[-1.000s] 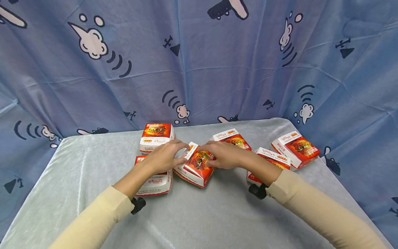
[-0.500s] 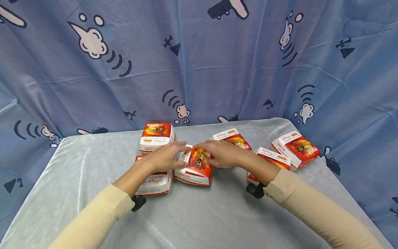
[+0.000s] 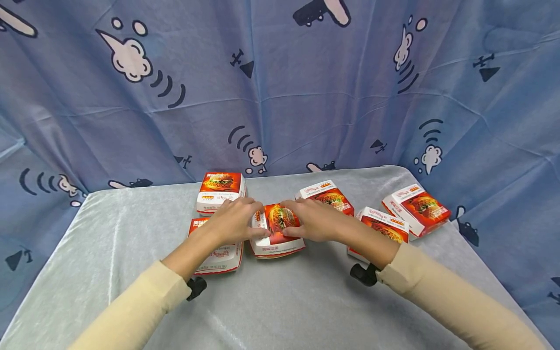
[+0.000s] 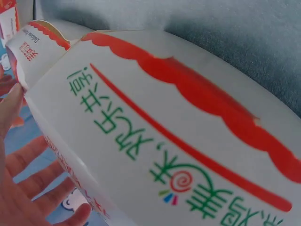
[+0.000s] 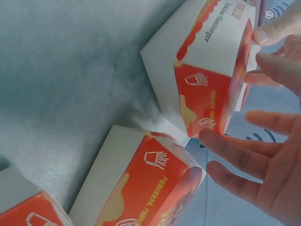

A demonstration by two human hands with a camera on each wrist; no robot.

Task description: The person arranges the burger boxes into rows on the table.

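A red and white hamburger box lies flat on the cloth in the middle, between my two hands. My left hand is at its left side, thumb over the top near the edge. In the left wrist view that hand's fingers are spread behind a nearer box. My right hand rests at the middle box's right side, thumb on the printed top. Its fingers are loosely extended beside the box in the right wrist view. Another hamburger box sits under my left wrist.
One more box stands behind the left hand. On the right are a box beyond the right hand, a box partly hidden by the forearm, and a box near the table's edge. A blue printed curtain hangs behind the cloth-covered table.
The middle box has turned from a slant to nearly square, its printed front side now facing me. Both hands have stayed at its sides, the thumbs coming closer together. The other boxes have not moved.
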